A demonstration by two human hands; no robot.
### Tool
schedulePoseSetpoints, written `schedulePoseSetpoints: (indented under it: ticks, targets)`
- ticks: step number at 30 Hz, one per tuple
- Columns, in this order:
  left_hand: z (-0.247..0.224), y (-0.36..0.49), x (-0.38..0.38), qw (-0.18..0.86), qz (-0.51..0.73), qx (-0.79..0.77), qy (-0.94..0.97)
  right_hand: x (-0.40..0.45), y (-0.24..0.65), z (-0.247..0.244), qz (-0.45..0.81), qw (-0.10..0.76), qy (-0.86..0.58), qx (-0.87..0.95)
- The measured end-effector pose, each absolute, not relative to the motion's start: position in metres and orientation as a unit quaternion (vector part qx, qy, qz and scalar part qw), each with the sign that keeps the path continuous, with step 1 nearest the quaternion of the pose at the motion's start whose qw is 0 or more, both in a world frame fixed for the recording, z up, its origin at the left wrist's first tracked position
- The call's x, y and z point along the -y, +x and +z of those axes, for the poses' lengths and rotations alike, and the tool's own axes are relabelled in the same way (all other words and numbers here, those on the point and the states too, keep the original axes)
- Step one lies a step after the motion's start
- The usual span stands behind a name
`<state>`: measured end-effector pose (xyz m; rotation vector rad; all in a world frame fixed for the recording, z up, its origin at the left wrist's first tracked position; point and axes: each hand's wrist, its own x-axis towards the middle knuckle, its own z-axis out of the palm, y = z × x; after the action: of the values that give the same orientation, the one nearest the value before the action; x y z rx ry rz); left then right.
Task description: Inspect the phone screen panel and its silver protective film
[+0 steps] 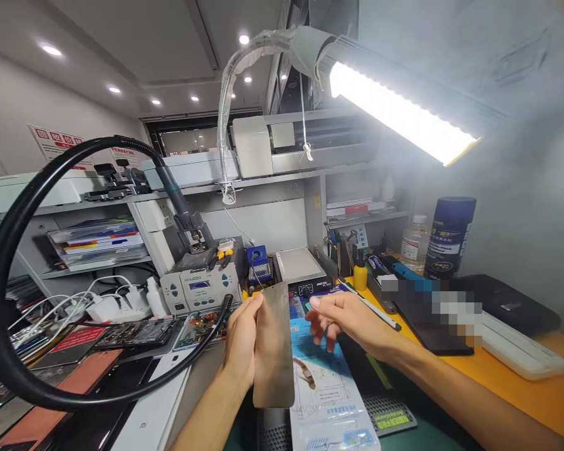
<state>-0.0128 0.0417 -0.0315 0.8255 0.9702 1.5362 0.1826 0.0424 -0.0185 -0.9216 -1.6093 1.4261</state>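
In the head view, the left hand (240,341) grasps the left edge of a flat, phone-shaped panel (275,351) at lower centre, which lies just right of its fingers. The panel's long axis runs nearly vertically in the frame, one short end pointing up. The right hand (341,318), fingers released and loosely curled, hangs right of it, apart.

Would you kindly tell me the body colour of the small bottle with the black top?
Yellow bottle, in the head view.

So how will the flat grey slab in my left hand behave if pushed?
The slab is probably stiff, looking straight and unbent in your left hand. Its smooth-looking face could be slippery. Held along one side, it may pivot.
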Motion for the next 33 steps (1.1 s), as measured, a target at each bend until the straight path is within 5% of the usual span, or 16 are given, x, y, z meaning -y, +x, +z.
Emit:
schedulePoseSetpoints:
  ticks: [22, 33]
  targets:
    - [-0.024, -0.014, -0.032, 0.459, 0.647, -0.419, 0.441, -0.041, 0.185, -0.022, 0.549, 0.299, -0.345, 0.700]
    - [-0.027, -0.002, -0.029, 0.474, 0.565, -0.410, 0.537, -0.045, 0.186, -0.021, 0.494, 0.411, -0.376, 0.667]
